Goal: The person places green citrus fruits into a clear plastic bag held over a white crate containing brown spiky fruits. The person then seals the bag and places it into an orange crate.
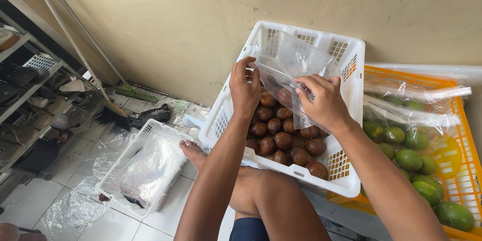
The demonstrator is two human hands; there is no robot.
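Both my hands hold a clear plastic zip bag [291, 65] over a white plastic crate [346, 60]. My left hand [244, 88] pinches the bag's left edge. My right hand [324, 101] grips its lower right side. The bag looks empty and is held up, slightly crumpled. Under it, the crate holds several brown scaly snake fruits [283, 140]. The crate rests tilted against my bent knee [266, 191].
An orange crate [464, 170] of green mangoes [409, 159] with plastic bags on top sits at the right. A smaller white basket [145, 168] with clear bags stands on the tiled floor at the left. A shoe rack [30, 95] lines the far left. My bare foot [193, 151] rests between the baskets.
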